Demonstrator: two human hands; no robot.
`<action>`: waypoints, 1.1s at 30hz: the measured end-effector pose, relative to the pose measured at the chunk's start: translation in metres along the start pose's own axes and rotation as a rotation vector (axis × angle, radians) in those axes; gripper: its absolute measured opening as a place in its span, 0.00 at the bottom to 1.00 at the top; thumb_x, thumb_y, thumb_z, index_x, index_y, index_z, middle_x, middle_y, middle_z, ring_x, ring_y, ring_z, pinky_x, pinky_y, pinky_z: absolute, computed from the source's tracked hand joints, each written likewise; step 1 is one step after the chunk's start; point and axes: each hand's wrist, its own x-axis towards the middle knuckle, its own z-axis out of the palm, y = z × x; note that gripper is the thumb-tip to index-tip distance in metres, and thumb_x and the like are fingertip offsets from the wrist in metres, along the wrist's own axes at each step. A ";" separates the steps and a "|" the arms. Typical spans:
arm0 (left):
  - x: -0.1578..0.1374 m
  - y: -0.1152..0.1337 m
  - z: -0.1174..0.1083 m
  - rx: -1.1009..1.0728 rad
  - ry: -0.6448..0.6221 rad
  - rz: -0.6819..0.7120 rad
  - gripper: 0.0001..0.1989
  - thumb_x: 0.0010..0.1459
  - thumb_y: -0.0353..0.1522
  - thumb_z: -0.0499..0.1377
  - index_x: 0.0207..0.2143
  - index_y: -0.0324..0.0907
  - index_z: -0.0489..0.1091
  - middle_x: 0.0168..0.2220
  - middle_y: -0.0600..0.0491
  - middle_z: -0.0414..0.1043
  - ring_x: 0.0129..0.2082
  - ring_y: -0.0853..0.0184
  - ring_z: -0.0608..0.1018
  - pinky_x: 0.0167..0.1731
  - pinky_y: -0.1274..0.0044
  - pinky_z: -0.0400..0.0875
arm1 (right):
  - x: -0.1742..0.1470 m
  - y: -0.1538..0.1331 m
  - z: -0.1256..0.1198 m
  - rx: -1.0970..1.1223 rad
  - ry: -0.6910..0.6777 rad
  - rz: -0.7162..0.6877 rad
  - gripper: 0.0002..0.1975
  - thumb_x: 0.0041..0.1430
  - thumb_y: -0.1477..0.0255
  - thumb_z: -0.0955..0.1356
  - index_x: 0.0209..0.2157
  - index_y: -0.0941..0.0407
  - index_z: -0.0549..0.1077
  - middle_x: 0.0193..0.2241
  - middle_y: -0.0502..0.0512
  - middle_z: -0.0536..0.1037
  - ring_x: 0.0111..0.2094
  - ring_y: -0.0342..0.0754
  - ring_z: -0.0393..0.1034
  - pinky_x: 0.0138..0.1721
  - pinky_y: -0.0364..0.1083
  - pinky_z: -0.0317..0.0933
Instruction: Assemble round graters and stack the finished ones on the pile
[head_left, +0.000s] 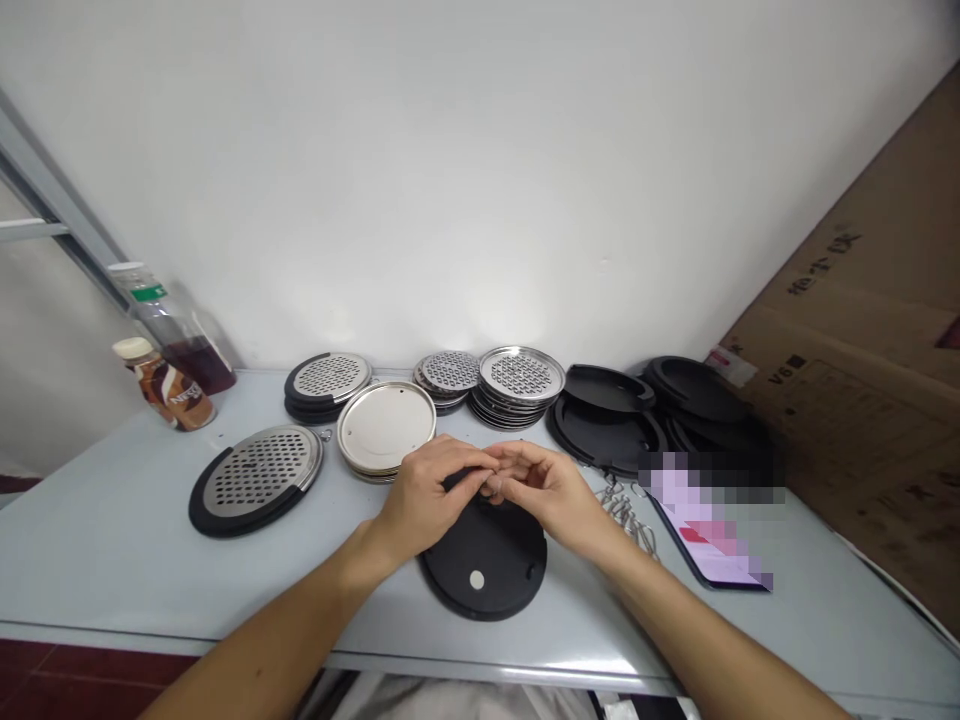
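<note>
My left hand (442,490) and my right hand (544,490) meet with pinched fingertips over the far edge of a round black plastic base (487,560). What they pinch is too small and too covered by the fingers to make out. The base lies on the table, with a pale round spot near its front edge. Just beyond my left hand is a stack of plain round metal discs (386,425). Several metal hooks or clips (630,520) lie in a loose pile right of my right hand.
At left lie grater discs in black holders (259,475) (330,380). Stacked metal grater discs (521,375) stand by the wall, and black plastic bases (607,430) lie right of them. A phone (709,530), a cardboard box (862,370), a coffee bottle (169,390) and a clear bottle (180,335) flank the table.
</note>
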 end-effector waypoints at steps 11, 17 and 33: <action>-0.004 -0.023 0.015 0.063 -0.045 -0.261 0.09 0.58 0.24 0.60 0.38 0.45 0.76 0.35 0.58 0.80 0.34 0.70 0.79 0.37 0.79 0.72 | 0.011 0.022 -0.016 -0.660 0.178 -0.198 0.08 0.56 0.76 0.67 0.35 0.55 0.78 0.32 0.53 0.79 0.32 0.47 0.72 0.35 0.45 0.65; -0.010 -0.029 0.016 0.128 -0.082 -0.261 0.09 0.58 0.24 0.60 0.37 0.45 0.76 0.34 0.57 0.79 0.33 0.69 0.79 0.37 0.78 0.72 | 0.008 0.030 -0.013 -0.757 0.157 -0.283 0.09 0.55 0.80 0.66 0.33 0.55 0.77 0.31 0.53 0.78 0.32 0.46 0.72 0.36 0.45 0.65; -0.005 -0.032 0.015 0.225 -0.165 -0.153 0.07 0.57 0.23 0.58 0.35 0.43 0.72 0.31 0.56 0.76 0.30 0.68 0.76 0.34 0.76 0.70 | 0.004 0.043 -0.010 -0.886 0.180 -0.403 0.15 0.60 0.81 0.64 0.42 0.52 0.78 0.37 0.56 0.78 0.39 0.51 0.71 0.43 0.49 0.67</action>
